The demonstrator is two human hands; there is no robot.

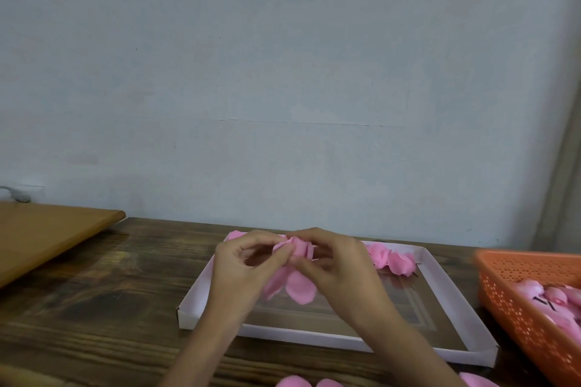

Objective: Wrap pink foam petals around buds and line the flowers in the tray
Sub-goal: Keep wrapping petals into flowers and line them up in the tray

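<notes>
Head view: your left hand (248, 264) and right hand (334, 264), both curled, pinch half-wrapped flower (298, 248) above tray (452, 292). Loose petals (300, 287) hang below grip. Bud hidden. Keep pinch at base, overlap each petal snugly, don't crush foam. Finished flowers (391, 259) lie along tray's far wall; set this 1 beside them.
</notes>
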